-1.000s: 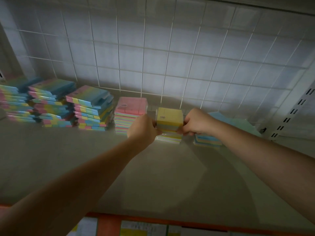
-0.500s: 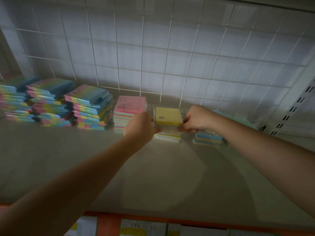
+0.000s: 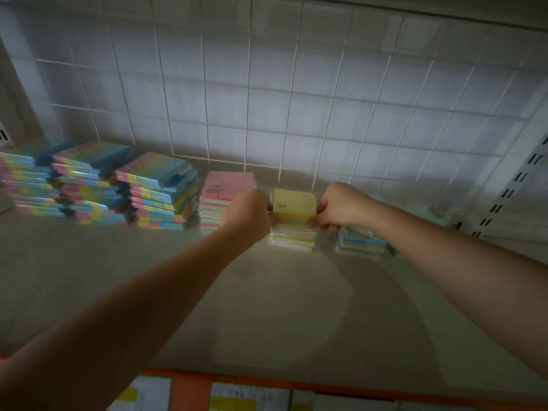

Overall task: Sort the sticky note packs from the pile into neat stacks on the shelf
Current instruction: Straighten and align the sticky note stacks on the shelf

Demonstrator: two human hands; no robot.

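A yellow-topped stack of sticky note packs (image 3: 293, 221) stands on the grey shelf (image 3: 267, 307) near the back grid. My left hand (image 3: 249, 216) grips its left side and my right hand (image 3: 336, 207) pinches its right side, both at the upper packs. A pink-topped stack (image 3: 219, 197) stands just left of it, partly hidden by my left hand. A low stack of blue and pastel packs (image 3: 360, 243) sits to the right, behind my right wrist.
Three tall stacks of wider rainbow-coloured packs (image 3: 98, 188) line the shelf's back left. A white wire grid (image 3: 296, 108) forms the back wall. A slotted white upright (image 3: 510, 185) stands at the right. An orange shelf edge with price labels (image 3: 237, 396) runs along the bottom.
Both hands stay on the yellow-topped stack's sides. The stack and hands sit slightly farther back toward the grid than a second ago.
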